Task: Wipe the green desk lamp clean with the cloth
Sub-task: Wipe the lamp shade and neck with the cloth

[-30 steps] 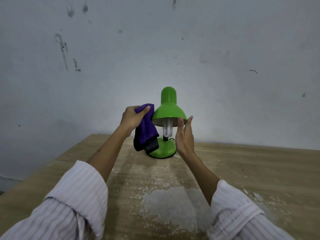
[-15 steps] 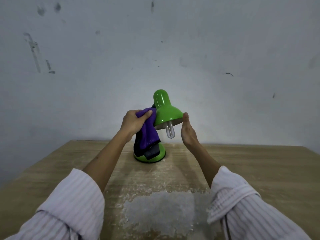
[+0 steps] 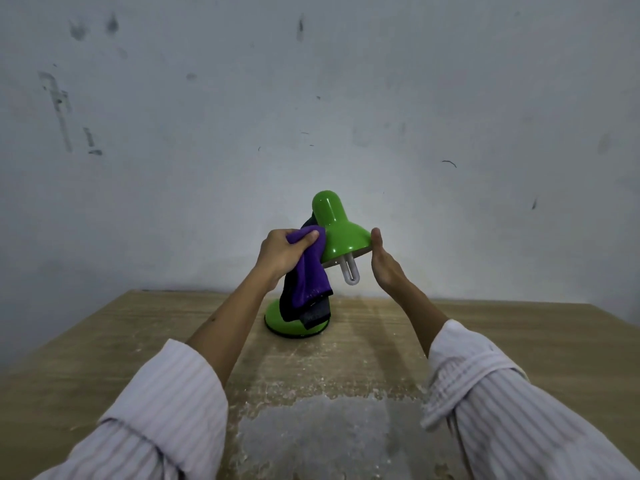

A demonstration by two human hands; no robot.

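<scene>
A green desk lamp (image 3: pixel 337 233) stands at the far middle of a wooden table, its shade tilted up toward the right and a white bulb (image 3: pixel 350 273) hanging below it. My left hand (image 3: pixel 282 252) grips a purple cloth (image 3: pixel 310 275) and holds it against the left side of the shade. The cloth hangs down over the lamp's stem and part of the round green base (image 3: pixel 277 318). My right hand (image 3: pixel 384 263) is flat with straight fingers, its fingertips touching the right rim of the shade.
The wooden table (image 3: pixel 502 341) is worn, with a pale scuffed patch (image 3: pixel 311 434) near me. A stained grey wall (image 3: pixel 311 116) rises directly behind the lamp and the table's far edge.
The lamp shade has tilted from level to angled up on the right. My left hand with the cloth stays on its left side; my right hand has risen to the shade's right rim.
</scene>
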